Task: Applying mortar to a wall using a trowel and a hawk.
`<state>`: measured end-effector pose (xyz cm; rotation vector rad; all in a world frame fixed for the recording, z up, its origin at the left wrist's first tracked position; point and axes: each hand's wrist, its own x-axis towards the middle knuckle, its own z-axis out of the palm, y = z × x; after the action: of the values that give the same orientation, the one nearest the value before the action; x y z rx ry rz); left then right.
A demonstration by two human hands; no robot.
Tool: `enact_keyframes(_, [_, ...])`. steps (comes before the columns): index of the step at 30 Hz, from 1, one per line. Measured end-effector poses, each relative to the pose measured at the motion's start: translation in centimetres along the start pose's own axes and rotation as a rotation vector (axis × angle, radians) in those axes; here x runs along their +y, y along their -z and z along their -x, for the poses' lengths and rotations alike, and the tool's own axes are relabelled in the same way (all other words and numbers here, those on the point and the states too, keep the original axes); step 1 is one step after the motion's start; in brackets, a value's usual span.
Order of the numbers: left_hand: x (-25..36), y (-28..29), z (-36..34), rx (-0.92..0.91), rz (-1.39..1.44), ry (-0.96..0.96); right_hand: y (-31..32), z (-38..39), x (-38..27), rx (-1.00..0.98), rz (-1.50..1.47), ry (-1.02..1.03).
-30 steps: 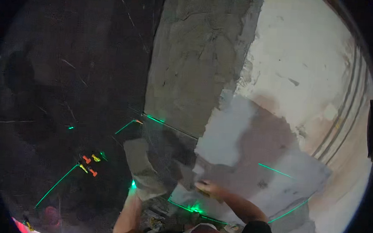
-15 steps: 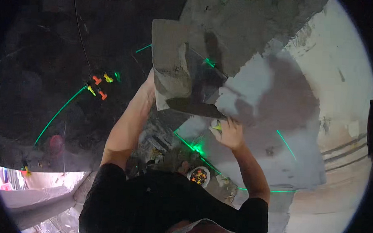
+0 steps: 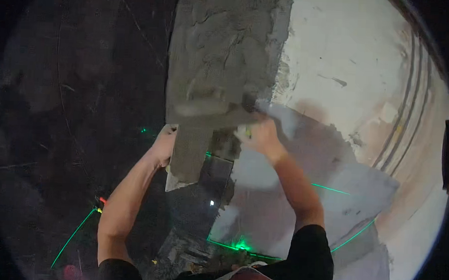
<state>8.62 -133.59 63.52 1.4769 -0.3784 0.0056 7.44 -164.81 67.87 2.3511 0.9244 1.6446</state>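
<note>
My left hand (image 3: 165, 150) grips a flat board, a mortar hawk (image 3: 170, 182), at its left edge. Grey mortar (image 3: 191, 151) coats much of the hawk's face. In my right hand (image 3: 262, 136) is a trowel (image 3: 225, 119), its long blade reaching left and smeared by motion. The blade lies across the upper end of the hawk, at the lower part of a rough grey mortar layer (image 3: 228, 45). Whether it touches the layer or only the mortar on the hawk, I cannot tell. My right fingers are closed around the handle, partly blurred.
A large dark surface (image 3: 101, 84) spreads on the left, with small red and yellow pieces (image 3: 100, 204) on it. To the right is a pale, patchy surface (image 3: 338, 60) with a greyish damp-looking area (image 3: 292, 193). Green laser lines (image 3: 259, 254) cross the lower part.
The view has shifted, with the mortar layer now higher and more central. My left hand has moved down on the hawk's edge in view; the trowel has gone from below the hawk's lower end to its upper end.
</note>
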Motion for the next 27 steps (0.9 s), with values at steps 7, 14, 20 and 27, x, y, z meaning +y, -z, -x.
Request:
enact_keyframes(7, [6.9,1.1,-1.4,0.092,0.068,-0.147,3.4,-17.3,10.2,0.169,0.112,-0.229])
enact_keyframes(14, [14.3,6.0,-2.1,0.469,0.026,-0.361,5.7,-33.0,24.1,0.414,-0.153,-0.277])
enact_keyframes(20, [15.7,17.7,-3.0,0.576,-0.305,-0.515,6.7,-28.9,32.0,0.055,-0.571,-0.797])
enact_keyframes(27, [18.0,17.0,-1.5,0.659,-0.2,-0.439,11.9,-15.6,29.1,-0.18,-0.23,-0.857])
